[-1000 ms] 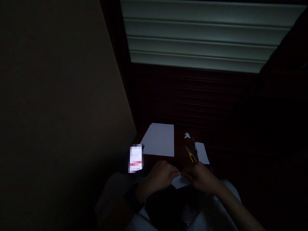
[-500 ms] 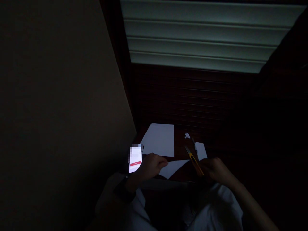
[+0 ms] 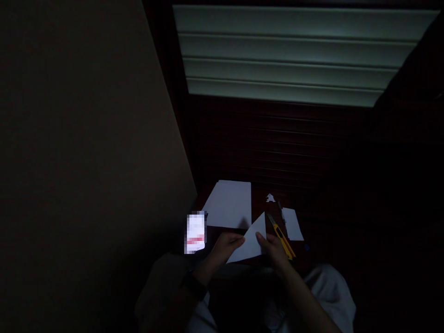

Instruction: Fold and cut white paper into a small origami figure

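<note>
A white triangular piece of paper [image 3: 250, 245] is held up between my two hands, one corner pointing up and away from me. My left hand [image 3: 225, 246] pinches its left edge. With the thumb on top, my right hand [image 3: 274, 248] grips its right side. Just right of that hand lies a yellow utility knife [image 3: 280, 235] on the dark table, blade end pointing away. Behind the triangle, a stack of white paper sheets [image 3: 229, 203] lies flat.
A lit phone [image 3: 196, 232] with a partly blurred screen stands at the left. Further right lie a small white paper cutout [image 3: 270, 198], a dark pen [image 3: 281, 212], a narrow white paper piece [image 3: 293, 224] and a small blue object [image 3: 307, 248]. A wall [image 3: 104, 138] closes the left side.
My right hand has moved left, from beside the utility knife onto the paper triangle. The triangle has turned, its point now facing up and away. The blue object has come into sight.
</note>
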The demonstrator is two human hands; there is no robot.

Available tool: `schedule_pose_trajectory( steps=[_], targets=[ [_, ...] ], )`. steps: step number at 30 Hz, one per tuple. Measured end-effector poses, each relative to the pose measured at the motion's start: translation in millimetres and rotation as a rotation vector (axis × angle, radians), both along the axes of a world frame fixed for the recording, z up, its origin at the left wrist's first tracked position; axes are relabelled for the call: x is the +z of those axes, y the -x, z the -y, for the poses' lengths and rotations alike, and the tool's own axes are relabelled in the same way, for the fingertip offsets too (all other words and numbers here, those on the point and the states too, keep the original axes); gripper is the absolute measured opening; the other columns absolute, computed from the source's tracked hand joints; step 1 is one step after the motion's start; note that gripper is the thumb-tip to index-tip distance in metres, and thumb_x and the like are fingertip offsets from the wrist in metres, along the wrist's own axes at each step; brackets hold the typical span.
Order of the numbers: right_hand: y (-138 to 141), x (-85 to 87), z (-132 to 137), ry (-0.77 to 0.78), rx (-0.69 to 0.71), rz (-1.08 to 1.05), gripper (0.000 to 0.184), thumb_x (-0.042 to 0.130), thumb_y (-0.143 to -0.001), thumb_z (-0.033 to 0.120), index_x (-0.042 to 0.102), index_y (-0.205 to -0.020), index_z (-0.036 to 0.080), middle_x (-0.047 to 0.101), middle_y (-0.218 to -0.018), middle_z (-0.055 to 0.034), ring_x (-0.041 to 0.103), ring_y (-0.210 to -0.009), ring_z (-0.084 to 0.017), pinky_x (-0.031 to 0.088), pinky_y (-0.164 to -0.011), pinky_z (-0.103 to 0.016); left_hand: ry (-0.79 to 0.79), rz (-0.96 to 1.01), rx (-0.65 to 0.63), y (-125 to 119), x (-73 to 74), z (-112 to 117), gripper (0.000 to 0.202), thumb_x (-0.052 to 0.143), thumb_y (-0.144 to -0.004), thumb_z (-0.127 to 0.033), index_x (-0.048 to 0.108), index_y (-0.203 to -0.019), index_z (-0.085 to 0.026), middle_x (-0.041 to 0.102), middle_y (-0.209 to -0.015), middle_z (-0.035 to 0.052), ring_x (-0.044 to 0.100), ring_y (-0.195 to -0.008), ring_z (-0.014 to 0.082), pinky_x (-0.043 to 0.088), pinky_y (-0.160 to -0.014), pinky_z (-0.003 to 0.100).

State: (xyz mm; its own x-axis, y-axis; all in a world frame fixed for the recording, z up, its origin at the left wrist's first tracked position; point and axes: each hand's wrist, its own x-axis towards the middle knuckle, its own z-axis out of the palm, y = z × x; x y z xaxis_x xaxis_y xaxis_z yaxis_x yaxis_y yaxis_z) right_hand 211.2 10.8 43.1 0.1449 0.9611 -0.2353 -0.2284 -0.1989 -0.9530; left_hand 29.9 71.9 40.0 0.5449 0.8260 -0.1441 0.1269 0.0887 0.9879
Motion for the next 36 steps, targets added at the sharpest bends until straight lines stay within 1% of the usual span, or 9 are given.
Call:
schedule_pose_trajectory(
  steps=[4, 9, 13, 16, 20, 24, 26, 29, 36],
  targets=[
    [-8, -12.1, -5, 0.006, -0.064, 0.018, 0.05, 0.063, -0.068, 0.06, 0.07, -0.085, 0.014, 0.071, -0.077, -0.0079, 0.066, -0.073, -0.026, 0.05, -0.069, -0.036, 0.059, -0.071, 0.018, 6, -10.2, 6, 0.042, 0.064, -0.072, -0.048, 0.07, -0.084, -0.008, 0.071, -0.08, 0.0084, 0.065, -0.076, 0.0223, 0.048, -0.069, 0.031],
    [-24, -17.3, -2, 0.018, -0.168, 0.067, 0.049, 0.064, -0.067, 0.06, 0.07, -0.085, 0.014, 0.071, -0.076, -0.0074, 0.066, -0.076, -0.027, 0.051, -0.071, -0.036, 0.259, -0.096, -0.001, 17, -25.2, 17, 0.046, 0.063, -0.071, -0.051, 0.066, -0.091, -0.01, 0.071, -0.087, 0.0099, 0.068, -0.073, 0.0206, 0.05, -0.063, 0.029],
    [-32, -15.5, 3, -0.007, -0.235, 0.08, 0.049, 0.063, -0.069, 0.058, 0.069, -0.089, 0.014, 0.072, -0.082, -0.0075, 0.066, -0.079, -0.027, 0.051, -0.072, -0.035, 0.259, -0.202, -0.013, 31, -34.5, 20, 0.044, 0.062, -0.072, -0.049, 0.065, -0.091, -0.009, 0.071, -0.089, 0.013, 0.068, -0.07, 0.019, 0.051, -0.061, 0.029],
    [-31, -14.2, 9, 0.018, -0.22, 0.068, 0.048, 0.061, -0.071, 0.058, 0.068, -0.091, 0.015, 0.071, -0.084, -0.0075, 0.066, -0.079, -0.027, 0.052, -0.066, -0.035, 0.119, -0.327, 0.05, 37, -28.5, 19, 0.039, 0.054, -0.08, -0.046, 0.064, -0.094, -0.011, 0.071, -0.09, 0.0119, 0.067, -0.07, 0.0187, 0.052, -0.063, 0.03],
    [-20, -17.0, 18, 0.099, -0.08, -0.036, 0.046, 0.052, -0.078, 0.059, 0.063, -0.099, 0.019, 0.07, -0.086, -0.0061, 0.066, -0.08, -0.027, 0.054, -0.059, -0.035, -0.348, -0.463, 0.19, 27, -5.7, 27, 0.037, 0.05, -0.084, -0.042, 0.059, -0.113, -0.02, 0.063, -0.115, 0.0084, 0.06, -0.102, 0.0212, 0.046, -0.089, 0.035],
    [-12, -22.7, 22, 0.091, -0.027, -0.08, 0.047, 0.051, -0.078, 0.059, 0.058, -0.103, 0.02, 0.069, -0.088, -0.0063, 0.065, -0.08, -0.026, 0.054, -0.058, -0.035, -0.666, -0.553, -0.011, 3, 5.6, 39, 0.078, 0.069, -0.07, -0.038, 0.032, -0.139, -0.028, 0.035, -0.144, 0.0046, 0.033, -0.13, 0.0262, 0.029, -0.107, 0.04],
    [-12, -23.6, 22, 0.1, -0.052, -0.093, 0.05, 0.052, -0.076, 0.062, 0.057, -0.102, 0.019, 0.069, -0.088, -0.0069, 0.065, -0.079, -0.027, 0.054, -0.057, -0.035, -0.684, -0.582, -0.098, -8, 2.6, 41, 0.087, 0.07, -0.069, -0.034, 0.024, -0.142, -0.027, 0.029, -0.147, 0.0051, 0.031, -0.131, 0.0275, 0.028, -0.108, 0.039],
    [-15, -20.0, 21, 0.115, -0.06, -0.122, 0.053, 0.054, -0.073, 0.064, 0.056, -0.102, 0.019, 0.068, -0.087, -0.0063, 0.065, -0.078, -0.026, 0.054, -0.056, -0.035, -0.638, -0.6, -0.155, -17, -7.2, 38, 0.079, 0.064, -0.074, -0.026, 0.024, -0.142, -0.028, 0.035, -0.144, 0.0049, 0.039, -0.126, 0.0254, 0.033, -0.105, 0.036],
    [-22, -23.1, 18, 0.119, -0.059, -0.185, 0.044, 0.063, -0.069, 0.057, 0.059, -0.091, 0.02, 0.069, -0.083, -0.0043, 0.065, -0.075, -0.024, 0.055, -0.055, -0.033, -0.597, -0.583, -0.134, -18, -24.4, 32, 0.08, 0.064, -0.073, -0.023, 0.024, -0.142, -0.028, 0.036, -0.143, 0.0053, 0.041, -0.123, 0.0256, 0.036, -0.102, 0.037]
  ],
)
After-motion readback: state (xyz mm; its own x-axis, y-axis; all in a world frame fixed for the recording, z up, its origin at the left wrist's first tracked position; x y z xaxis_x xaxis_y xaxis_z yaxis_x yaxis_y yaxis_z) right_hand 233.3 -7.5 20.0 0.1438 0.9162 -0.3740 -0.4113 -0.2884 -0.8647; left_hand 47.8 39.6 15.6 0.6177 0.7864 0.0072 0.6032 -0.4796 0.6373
